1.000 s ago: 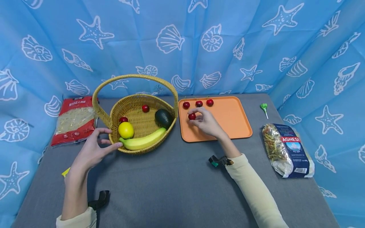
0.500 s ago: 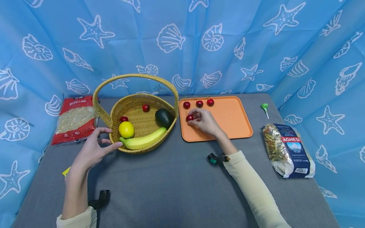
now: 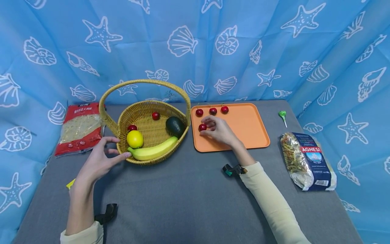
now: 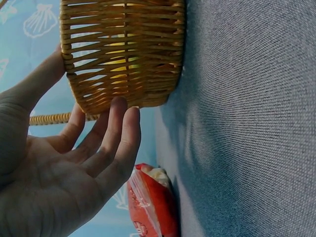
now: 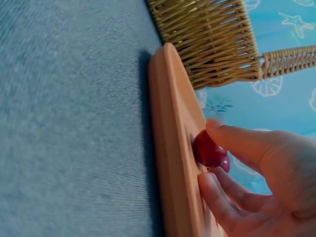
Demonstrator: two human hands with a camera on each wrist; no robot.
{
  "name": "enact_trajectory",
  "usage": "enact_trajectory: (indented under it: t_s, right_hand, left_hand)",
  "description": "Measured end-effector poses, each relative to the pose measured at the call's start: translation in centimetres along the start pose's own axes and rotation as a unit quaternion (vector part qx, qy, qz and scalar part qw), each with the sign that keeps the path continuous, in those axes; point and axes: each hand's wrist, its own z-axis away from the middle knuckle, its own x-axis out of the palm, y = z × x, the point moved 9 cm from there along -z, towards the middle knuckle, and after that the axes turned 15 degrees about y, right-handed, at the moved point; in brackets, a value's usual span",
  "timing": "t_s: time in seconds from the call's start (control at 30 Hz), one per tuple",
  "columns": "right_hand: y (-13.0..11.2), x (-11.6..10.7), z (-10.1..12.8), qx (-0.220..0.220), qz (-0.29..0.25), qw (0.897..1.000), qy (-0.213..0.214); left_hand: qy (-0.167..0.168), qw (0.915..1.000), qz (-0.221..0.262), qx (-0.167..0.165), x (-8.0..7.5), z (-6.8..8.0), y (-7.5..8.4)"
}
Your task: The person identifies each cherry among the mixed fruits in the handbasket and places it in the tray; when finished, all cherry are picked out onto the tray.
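My right hand pinches a dark red cherry between thumb and fingers at the near left of the orange tray. In the right wrist view the cherry sits right at the tray's surface. Three more cherries lie in a row along the tray's far edge. My left hand is open, its straight fingers against the near left wall of the wicker basket; the left wrist view shows the same basket. It holds a lemon, a banana, an avocado and two cherries.
A red packet lies left of the basket. A pasta bag and a green lollipop lie right of the tray. A small yellow thing sits by my left wrist. Blue shell-print curtains enclose the grey table.
My right hand has shifted the cherry slightly left and down onto the tray. The left hand has stayed on the basket.
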Motion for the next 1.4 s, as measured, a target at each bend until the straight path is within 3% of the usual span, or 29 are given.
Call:
enact_trajectory:
  t_s: [0.2, 0.4, 0.57, 0.73, 0.9, 1.17, 1.4]
  right_hand:
    - [-1.4, -1.8, 0.8, 0.002, -0.045, 0.999, 0.019]
    - [-6.7, -3.6, 2.5, -0.063, -0.128, 0.989, 0.047]
    - [-10.9, -3.1, 3.9, -0.119, -0.183, 0.975, 0.038]
    - [-13.6, -0.6, 4.3, -0.136, -0.205, 0.969, 0.002]
    - [-15.6, 3.1, 3.0, -0.124, -0.209, 0.969, -0.045]
    - [-16.5, 9.3, -1.9, -0.107, -0.121, 0.985, -0.063]
    - [-15.7, 14.1, -5.1, -0.051, -0.064, 0.993, -0.084]
  left_hand:
    - [-0.003, 1.0, 0.001, -0.002, 0.2, 0.0, -0.1]
    - [-0.002, 1.0, 0.001, -0.003, 0.2, 0.0, -0.1]
    - [0.0, 1.0, -0.003, -0.002, 0.2, 0.0, 0.0]
    - [0.001, 1.0, -0.008, -0.004, 0.2, 0.0, -0.1]
    - [0.0, 0.9999, -0.008, -0.006, 0.2, 0.0, -0.2]
    - [-0.003, 0.9999, -0.008, -0.007, 0.1, -0.2, -0.2]
    - [-0.003, 1.0, -0.008, 0.001, 0.0, -0.2, -0.1]
